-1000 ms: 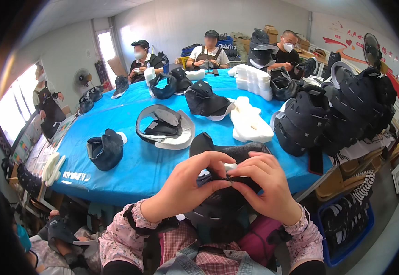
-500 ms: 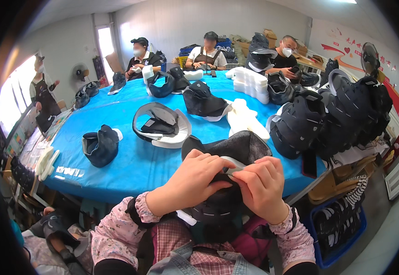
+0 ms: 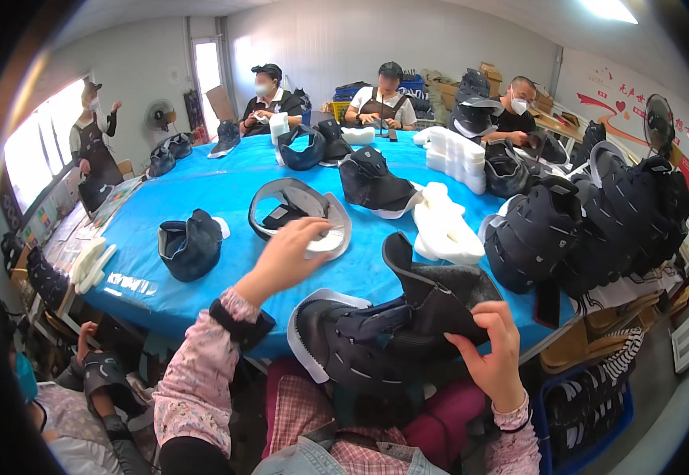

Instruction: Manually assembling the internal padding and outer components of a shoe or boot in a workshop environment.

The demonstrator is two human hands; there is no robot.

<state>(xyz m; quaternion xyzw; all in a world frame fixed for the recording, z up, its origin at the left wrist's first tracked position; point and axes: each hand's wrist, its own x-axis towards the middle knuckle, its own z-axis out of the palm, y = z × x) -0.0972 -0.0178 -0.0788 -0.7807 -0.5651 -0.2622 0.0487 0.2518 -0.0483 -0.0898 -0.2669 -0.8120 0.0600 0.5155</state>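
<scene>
A black cap (image 3: 360,340) with a white stitched brim edge rests tilted over my lap and the table's near edge. Its far side stands up as a flap, showing a dark lining. My right hand (image 3: 496,348) pinches that flap's right edge between thumb and fingers. Away from this cap, my left hand (image 3: 289,257) reaches forward with fingers apart and nothing visible in it. It is in front of an upturned cap (image 3: 335,218) with a broad pale brim, partly covering it; whether they touch I cannot tell. Black material lies inside that upturned cap.
On the blue-covered table (image 3: 138,293) are another black cap (image 3: 190,247), white moulded pieces (image 3: 447,226) and a tall cap stack (image 3: 626,206) at right. A dark phone-like slab (image 3: 547,303) lies near the edge. A blue crate (image 3: 590,404) stands below. Several people work around.
My left hand has let go of the cap and moved forward and left. The cap has come down and tilted, its flap spread out. My right hand is lower and further right.
</scene>
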